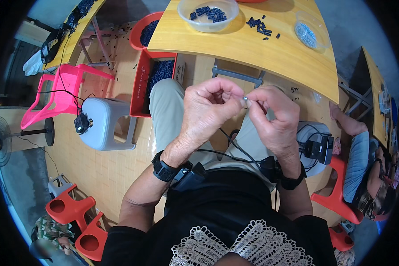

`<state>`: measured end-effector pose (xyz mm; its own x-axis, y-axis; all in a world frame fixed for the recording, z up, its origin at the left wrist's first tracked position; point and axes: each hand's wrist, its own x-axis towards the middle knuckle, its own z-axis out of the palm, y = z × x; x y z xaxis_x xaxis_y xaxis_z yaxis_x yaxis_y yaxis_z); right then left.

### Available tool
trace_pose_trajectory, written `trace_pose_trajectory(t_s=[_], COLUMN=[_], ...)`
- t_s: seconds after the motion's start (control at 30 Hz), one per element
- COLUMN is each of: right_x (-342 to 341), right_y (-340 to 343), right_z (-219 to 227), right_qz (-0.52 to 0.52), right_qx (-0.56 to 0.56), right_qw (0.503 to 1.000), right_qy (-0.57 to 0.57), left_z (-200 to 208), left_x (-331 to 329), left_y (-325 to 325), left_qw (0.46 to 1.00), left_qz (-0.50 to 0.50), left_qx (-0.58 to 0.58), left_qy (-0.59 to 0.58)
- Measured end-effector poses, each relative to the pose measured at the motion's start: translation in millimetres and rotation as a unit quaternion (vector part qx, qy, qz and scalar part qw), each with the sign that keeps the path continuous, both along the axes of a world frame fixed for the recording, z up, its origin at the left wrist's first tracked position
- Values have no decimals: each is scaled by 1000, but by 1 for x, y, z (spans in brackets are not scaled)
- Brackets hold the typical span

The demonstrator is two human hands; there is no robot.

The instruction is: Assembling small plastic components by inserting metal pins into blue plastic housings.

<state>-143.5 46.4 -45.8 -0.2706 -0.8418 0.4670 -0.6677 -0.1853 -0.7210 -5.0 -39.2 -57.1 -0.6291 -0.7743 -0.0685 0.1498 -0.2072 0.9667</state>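
Observation:
Above my lap, my left hand [207, 106] and my right hand [277, 114] meet fingertip to fingertip. Both are closed in a pinch around a tiny silvery piece [245, 98], mostly covered by the fingers, so its exact kind is not clear. On the yellow table [195, 44] ahead of my hands, a translucent round bowl [208, 28] holds several short dark-blue cylindrical parts. More small dark parts [260, 27] lie loose to its right. Farther right, a clear tub [322, 41] contains many small silvery pieces.
Left of my knees stands a red crate [139, 88] full of dark parts, with a red basin [136, 37] behind it. Grey stool [103, 122] and pink chair [71, 86] are farther left. At right, another person [359, 164] sits by a red chair [337, 190].

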Motion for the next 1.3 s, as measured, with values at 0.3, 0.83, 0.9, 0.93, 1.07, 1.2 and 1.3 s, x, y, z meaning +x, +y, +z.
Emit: trace_pose_trajectory(t_s=[0.3,0.83,0.9,0.93,1.07,1.2,1.3], right_x=[5,10,9,8,8,4,1], right_y=[0,2,1,0,2,1,1], right_z=[2,-2,-4,-5,1,-1,-2], right_qz=[-1,3,13,20,16,6,4], right_qx=[6,63,46,30,47,48,41], right_qw=[1000,957,961,964,970,977,979], right_qy=[-1,-284,-274,-263,-236,-205,-200], left_z=[-1,-2,-2,-3,-3,-4,-3], left_x=[-3,-7,-4,-3,-1,-1,-1], left_y=[5,6,3,2,2,1,0], left_qw=[999,994,992,989,988,990,991], left_qz=[34,55,35,13,2,-12,-18], left_qx=[-17,66,92,118,121,110,107], left_qy=[-9,61,76,91,96,84,78])
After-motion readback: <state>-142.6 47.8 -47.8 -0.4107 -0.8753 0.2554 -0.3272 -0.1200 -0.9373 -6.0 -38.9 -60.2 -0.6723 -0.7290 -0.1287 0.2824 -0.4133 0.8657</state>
